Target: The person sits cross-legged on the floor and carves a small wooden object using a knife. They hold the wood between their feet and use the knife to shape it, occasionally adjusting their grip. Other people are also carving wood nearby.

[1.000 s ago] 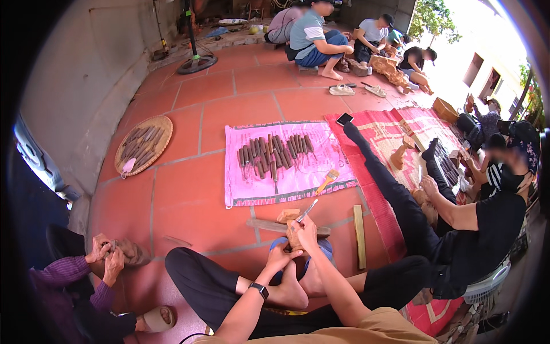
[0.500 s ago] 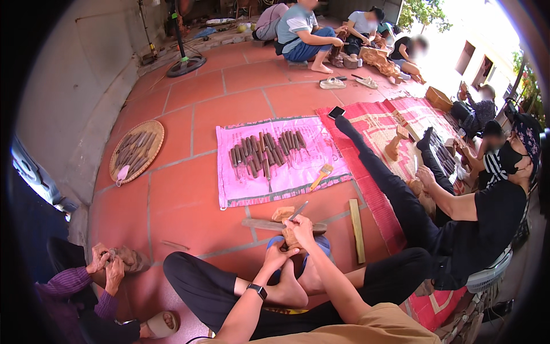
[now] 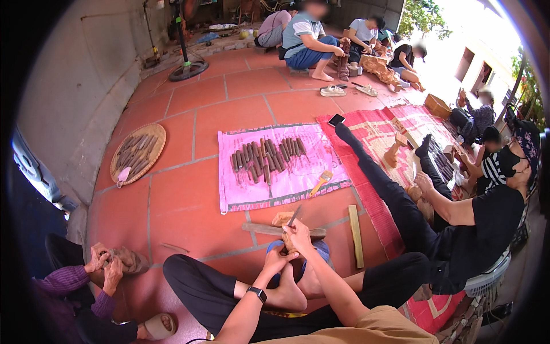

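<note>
My left hand [image 3: 277, 261] is closed round the lower end of a light-brown carved wood piece [image 3: 290, 245], low between my crossed legs. My right hand [image 3: 299, 236] grips a slim dark carving tool [image 3: 295, 215], whose free end points up and away to the right. The right fingers are against the wood's upper part. Whether the tool is a chisel or a file cannot be made out, and the end at the wood is hidden. Just beyond lies a weathered wooden bar [image 3: 260, 229], with a pale wood block [image 3: 282, 218] against it. Something blue [image 3: 322, 250] shows under my hands.
Rows of wooden-handled chisels [image 3: 258, 157] and a flat brush [image 3: 322, 181] lie on a pink sheet [image 3: 240, 198]. A round woven tray [image 3: 162, 150] holds more tools. A wooden strip [image 3: 356, 236] lies right. Co-workers sit left [image 3: 63, 292], right [image 3: 487, 223] and behind.
My right hand has shifted slightly on the wood, and the carving tool now stands steeper. The wood piece has tilted a little. My left hand stays nearly in place.
</note>
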Demonstrator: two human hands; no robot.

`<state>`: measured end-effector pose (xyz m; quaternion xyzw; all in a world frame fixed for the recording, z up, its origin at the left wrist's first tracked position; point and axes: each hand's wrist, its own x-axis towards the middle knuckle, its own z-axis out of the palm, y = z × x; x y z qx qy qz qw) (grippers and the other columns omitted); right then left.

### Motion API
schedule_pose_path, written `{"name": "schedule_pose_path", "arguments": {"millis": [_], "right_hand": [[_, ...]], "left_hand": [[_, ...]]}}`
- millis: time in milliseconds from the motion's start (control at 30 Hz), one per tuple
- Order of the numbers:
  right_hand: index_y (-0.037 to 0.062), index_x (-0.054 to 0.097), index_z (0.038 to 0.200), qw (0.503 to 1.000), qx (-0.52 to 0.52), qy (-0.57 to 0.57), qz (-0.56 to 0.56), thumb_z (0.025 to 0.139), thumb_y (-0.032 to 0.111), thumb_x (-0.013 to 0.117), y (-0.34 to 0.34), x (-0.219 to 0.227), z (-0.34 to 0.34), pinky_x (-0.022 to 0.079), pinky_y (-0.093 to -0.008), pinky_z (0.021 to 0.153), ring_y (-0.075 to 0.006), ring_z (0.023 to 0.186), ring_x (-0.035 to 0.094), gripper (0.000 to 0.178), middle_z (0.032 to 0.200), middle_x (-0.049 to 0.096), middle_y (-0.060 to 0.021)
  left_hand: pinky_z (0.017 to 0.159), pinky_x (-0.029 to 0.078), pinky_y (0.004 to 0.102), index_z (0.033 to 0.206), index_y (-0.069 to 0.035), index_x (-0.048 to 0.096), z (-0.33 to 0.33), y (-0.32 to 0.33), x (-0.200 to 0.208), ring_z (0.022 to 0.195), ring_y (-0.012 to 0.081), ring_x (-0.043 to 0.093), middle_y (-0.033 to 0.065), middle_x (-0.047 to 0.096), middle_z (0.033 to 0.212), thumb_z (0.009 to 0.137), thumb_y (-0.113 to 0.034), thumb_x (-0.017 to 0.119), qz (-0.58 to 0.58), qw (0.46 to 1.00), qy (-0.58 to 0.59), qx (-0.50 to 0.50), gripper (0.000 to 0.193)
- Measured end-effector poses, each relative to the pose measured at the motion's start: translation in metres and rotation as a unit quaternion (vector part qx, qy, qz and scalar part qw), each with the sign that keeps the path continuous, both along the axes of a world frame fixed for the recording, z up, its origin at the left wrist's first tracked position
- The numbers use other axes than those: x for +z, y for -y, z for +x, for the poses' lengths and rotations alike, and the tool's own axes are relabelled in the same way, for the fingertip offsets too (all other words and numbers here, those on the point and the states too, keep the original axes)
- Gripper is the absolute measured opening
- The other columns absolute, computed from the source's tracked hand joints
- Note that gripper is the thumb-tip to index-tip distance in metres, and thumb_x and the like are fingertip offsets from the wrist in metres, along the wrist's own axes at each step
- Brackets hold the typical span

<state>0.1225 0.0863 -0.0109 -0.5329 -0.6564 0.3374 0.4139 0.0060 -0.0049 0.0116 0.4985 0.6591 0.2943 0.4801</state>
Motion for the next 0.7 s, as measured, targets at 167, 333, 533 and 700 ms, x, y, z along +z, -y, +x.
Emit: {"name": "schedule_pose_path", "arguments": {"millis": [167, 333, 533, 700], "right_hand": [[0.0023, 0.058, 0.089, 0.985, 0.069, 0.152, 0.035, 0.085, 0.010, 0.065, 0.008, 0.023, -0.006, 0.050, -0.0503, 0.069, -0.0428, 0.078, 0.063, 0.011, 0.079, 0.065, -0.0203], [0.0042, 0.061, 0.090, 0.976, 0.069, 0.208, 0.005, 0.082, 0.010, 0.065, -0.011, 0.024, -0.007, 0.049, -0.0534, 0.071, -0.0442, 0.080, 0.064, 0.011, 0.080, 0.066, -0.0222], [0.0023, 0.062, 0.085, 0.962, 0.130, 0.241, 0.014, 0.082, 0.013, 0.067, -0.010, 0.029, -0.011, 0.050, -0.0540, 0.072, -0.0444, 0.079, 0.064, 0.013, 0.077, 0.066, -0.0228], [0.0038, 0.063, 0.086, 0.960, 0.064, 0.271, 0.017, 0.080, 0.011, 0.067, -0.024, 0.023, -0.012, 0.051, -0.0539, 0.071, -0.0425, 0.079, 0.066, 0.010, 0.078, 0.067, -0.0227]], "left_hand": [[0.083, 0.053, 0.0396, 0.125, -0.001, 0.061, -0.003, 0.000, -0.008, 0.096, 0.0322, 0.069, 0.0223, 0.070, 0.102, 0.071, -0.053, 0.081, -0.012, 1.000, 0.001, -0.008, 0.077], [0.088, 0.052, 0.0402, 0.123, 0.001, 0.061, -0.001, -0.002, -0.011, 0.103, 0.0342, 0.067, 0.0226, 0.069, 0.108, 0.070, -0.056, 0.079, -0.008, 1.000, 0.013, -0.011, 0.079], [0.089, 0.051, 0.0401, 0.122, 0.001, 0.062, -0.002, -0.002, -0.015, 0.104, 0.0334, 0.067, 0.0251, 0.068, 0.110, 0.070, -0.059, 0.078, 0.012, 0.999, -0.040, -0.015, 0.082], [0.086, 0.052, 0.0401, 0.120, 0.001, 0.063, -0.001, -0.005, -0.021, 0.099, 0.0338, 0.068, 0.0243, 0.069, 0.104, 0.071, -0.057, 0.077, -0.015, 1.000, -0.002, -0.026, 0.077]]}}
